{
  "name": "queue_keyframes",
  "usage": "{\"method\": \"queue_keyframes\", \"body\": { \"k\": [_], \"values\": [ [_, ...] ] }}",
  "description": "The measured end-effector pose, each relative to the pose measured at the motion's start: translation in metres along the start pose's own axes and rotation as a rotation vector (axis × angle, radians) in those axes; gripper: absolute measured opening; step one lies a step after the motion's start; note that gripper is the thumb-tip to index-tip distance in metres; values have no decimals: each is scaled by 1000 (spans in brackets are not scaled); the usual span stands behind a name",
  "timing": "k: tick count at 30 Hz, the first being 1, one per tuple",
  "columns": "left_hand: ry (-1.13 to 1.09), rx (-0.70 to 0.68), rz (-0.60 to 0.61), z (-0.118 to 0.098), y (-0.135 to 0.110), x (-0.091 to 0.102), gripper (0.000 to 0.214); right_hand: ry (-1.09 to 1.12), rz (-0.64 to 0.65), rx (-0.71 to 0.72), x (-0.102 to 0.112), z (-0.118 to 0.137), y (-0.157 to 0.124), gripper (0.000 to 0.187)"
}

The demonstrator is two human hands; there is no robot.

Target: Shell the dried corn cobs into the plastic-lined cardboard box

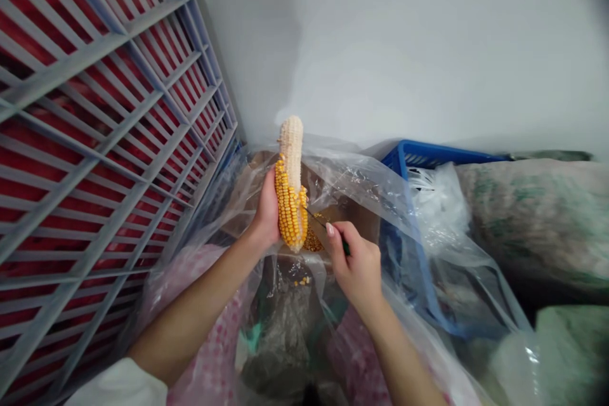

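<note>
My left hand is wrapped round a cob of yellow corn, held upright and tilted slightly. The cob's upper part is bare and pale; kernels still cover its lower part, with a stripped strip down the right side. In my right hand is a thin, dark-shafted tool with a green handle, like a screwdriver. Its tip meets the kernels on the cob's right side. Loose kernels lie below, behind the cob, in a container lined with clear plastic. A few more kernels rest on the plastic nearer me.
A tall grey slatted crate with red behind its slats stands close on the left. To the right is a blue plastic crate with a white plastic bag and a bulky sack. A pale wall rises behind.
</note>
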State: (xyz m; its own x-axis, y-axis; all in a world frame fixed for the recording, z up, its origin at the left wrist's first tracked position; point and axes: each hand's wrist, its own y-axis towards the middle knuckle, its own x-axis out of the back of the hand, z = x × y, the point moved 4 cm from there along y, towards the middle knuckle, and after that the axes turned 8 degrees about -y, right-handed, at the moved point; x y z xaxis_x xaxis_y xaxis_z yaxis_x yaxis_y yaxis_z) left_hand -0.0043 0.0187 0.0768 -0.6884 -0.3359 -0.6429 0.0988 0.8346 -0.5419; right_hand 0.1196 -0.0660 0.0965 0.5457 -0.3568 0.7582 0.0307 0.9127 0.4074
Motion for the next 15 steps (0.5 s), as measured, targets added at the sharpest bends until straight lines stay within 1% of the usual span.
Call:
{"method": "queue_keyframes", "body": {
  "k": [3, 5, 7, 10, 13, 15],
  "values": [
    [35, 3, -1, 2, 0, 0, 46, -23, -77, -85, 1, -4, 1, 20],
    [59, -6, -2, 2, 1, 0, 47, -4, -91, -87, 0, -2, 0, 21],
    [70, -42, -7, 2, 2, 0, 47, -8, -64, -53, -3, 2, -2, 21],
    [64, -111, -24, 2, 4, 2, 45, -116, 5, -26, -15, 7, -7, 27],
    [69, -210, -56, 4, 8, 6, 43, -265, 44, -78, -30, 7, -11, 33],
    [97, -263, -69, 6, 12, 9, 44, -323, 66, -132, -38, 6, -12, 36]
  ]
}}
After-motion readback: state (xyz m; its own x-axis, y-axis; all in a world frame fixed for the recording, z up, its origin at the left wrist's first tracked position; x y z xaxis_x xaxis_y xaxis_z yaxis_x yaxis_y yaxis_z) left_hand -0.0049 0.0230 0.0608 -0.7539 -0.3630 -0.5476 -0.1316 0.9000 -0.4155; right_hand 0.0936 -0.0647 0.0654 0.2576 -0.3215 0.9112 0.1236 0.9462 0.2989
